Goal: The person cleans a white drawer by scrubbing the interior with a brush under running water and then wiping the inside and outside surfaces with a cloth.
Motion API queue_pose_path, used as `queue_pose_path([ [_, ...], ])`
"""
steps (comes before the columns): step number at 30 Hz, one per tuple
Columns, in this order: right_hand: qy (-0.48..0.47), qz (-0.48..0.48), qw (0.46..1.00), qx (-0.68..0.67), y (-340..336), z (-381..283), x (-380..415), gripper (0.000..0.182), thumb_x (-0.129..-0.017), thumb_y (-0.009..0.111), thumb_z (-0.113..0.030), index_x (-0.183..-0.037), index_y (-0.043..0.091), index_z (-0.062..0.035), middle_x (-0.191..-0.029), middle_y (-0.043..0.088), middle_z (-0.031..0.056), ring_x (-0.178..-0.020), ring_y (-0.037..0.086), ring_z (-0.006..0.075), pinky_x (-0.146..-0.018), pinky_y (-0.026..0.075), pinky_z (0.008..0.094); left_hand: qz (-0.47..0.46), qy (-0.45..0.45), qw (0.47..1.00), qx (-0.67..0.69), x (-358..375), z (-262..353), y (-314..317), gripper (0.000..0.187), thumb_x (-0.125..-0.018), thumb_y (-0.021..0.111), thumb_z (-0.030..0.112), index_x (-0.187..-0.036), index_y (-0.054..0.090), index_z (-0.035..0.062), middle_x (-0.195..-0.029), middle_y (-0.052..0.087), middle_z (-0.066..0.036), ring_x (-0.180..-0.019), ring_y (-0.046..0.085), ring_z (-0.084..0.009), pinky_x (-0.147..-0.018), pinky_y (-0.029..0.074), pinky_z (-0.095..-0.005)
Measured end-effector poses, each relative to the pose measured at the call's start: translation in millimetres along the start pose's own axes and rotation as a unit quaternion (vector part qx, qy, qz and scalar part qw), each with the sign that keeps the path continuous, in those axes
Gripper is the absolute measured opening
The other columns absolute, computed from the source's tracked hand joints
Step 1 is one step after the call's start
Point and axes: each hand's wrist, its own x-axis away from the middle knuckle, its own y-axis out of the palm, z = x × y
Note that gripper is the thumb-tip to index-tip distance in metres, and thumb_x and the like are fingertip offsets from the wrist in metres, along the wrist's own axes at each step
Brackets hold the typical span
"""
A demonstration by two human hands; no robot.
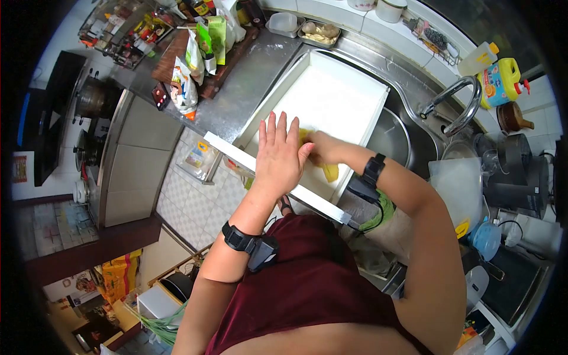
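A white drawer (340, 89) lies across the sink and the steel counter, its front panel toward my body. My right hand (322, 148) is down inside it with fingers curled on a yellow cloth (330, 171). Part of the cloth hangs out below the hand, and another bit shows by the fingertips. My left hand (278, 151) is open over the drawer's left side, palm down with fingers stretched out. Its thumb reaches toward the right hand. Both forearms wear black strapped devices.
A curved faucet (464, 109) and steel sink basin (390, 142) are right of the drawer. Yellow detergent jug (502, 83) and a clear bottle stand behind the faucet. Food packets (201, 56) crowd a wooden board at left. Two containers (319, 32) sit at the back.
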Motion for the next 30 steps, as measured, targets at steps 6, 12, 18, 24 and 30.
queue_pose_path([
  [6,-0.138,0.11,0.949,0.262,-10.4,27.3,-72.5,0.035,-0.078,0.064,-0.018,-0.113,0.062,-0.0164,-0.113,0.054,0.0128,-0.102,0.052,0.0335,-0.089,0.045,0.0388,-0.024,0.002,0.999,0.021,-2.5,1.8,-1.6,0.056,-0.095,0.038,0.039,-0.134,0.038,-0.0016,-0.138,0.036,-0.025,-0.134,0.024,-0.0393,-0.111,0.013,-0.0485],
  [12,-0.166,0.076,0.909,0.376,7.6,36.7,-130.1,0.041,-0.077,0.063,-0.015,-0.117,0.058,-0.0078,-0.117,0.056,0.0155,-0.106,0.053,0.0314,-0.091,0.043,0.0379,-0.029,0.004,0.999,0.022,-4.8,1.0,0.0,0.055,-0.095,0.039,0.037,-0.135,0.036,-0.0008,-0.138,0.037,-0.023,-0.133,0.026,-0.0391,-0.111,0.014,-0.048],
  [18,-0.192,0.025,0.923,0.332,37.7,54.8,-130.5,0.039,-0.077,0.061,-0.012,-0.115,0.057,-0.0035,-0.116,0.057,0.0164,-0.105,0.054,0.0289,-0.088,0.044,0.0367,-0.029,-0.001,0.999,0.022,-4.8,-0.9,1.9,0.055,-0.095,0.039,0.036,-0.135,0.034,-0.002,-0.138,0.037,-0.023,-0.133,0.026,-0.039,-0.111,0.014,-0.0479],
  [24,-0.282,-0.044,0.923,0.257,77.9,57.8,-115.4,0.037,-0.077,0.059,-0.01,-0.113,0.057,0.0007,-0.114,0.058,0.0172,-0.103,0.055,0.0264,-0.085,0.045,0.0356,-0.024,-0.003,0.999,0.022,-4.7,-4.2,2.6,0.055,-0.096,0.038,0.035,-0.136,0.033,-0.0025,-0.138,0.037,-0.023,-0.134,0.026,-0.0383,-0.112,0.013,-0.0477],
  [30,-0.301,-0.272,0.908,0.103,51.7,7.3,-1.6,0.046,-0.075,0.055,-0.002,-0.121,0.054,0.0008,-0.12,0.057,0.018,-0.111,0.052,0.031,-0.095,0.039,0.0366,-0.024,-0.007,0.999,0.022,-3.9,-4.7,3.7,0.055,-0.096,0.038,0.035,-0.136,0.033,-0.002,-0.138,0.038,-0.022,-0.134,0.026,-0.0377,-0.112,0.013,-0.047],
])
